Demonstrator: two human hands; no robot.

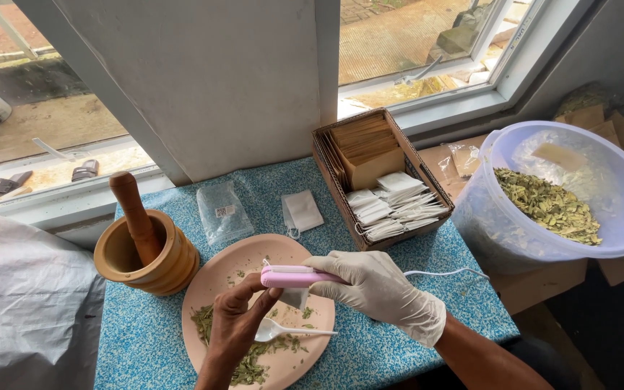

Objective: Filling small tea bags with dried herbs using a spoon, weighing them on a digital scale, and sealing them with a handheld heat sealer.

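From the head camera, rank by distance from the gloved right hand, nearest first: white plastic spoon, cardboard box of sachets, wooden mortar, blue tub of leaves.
From the right hand:
1. White plastic spoon, just below-left on the plate.
2. Cardboard box of sachets, straight behind.
3. Wooden mortar, far left.
4. Blue tub of leaves, far right; close to the mortar's distance.

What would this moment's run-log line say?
right hand: gloved, gripping pink sealer | left hand: bare, pinching sachet in sealer | below: plate, white spoon

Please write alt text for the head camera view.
A gloved right hand clamps a pink sealer on a small white sachet held by the bare left hand, above a pink plate of dried leaves.
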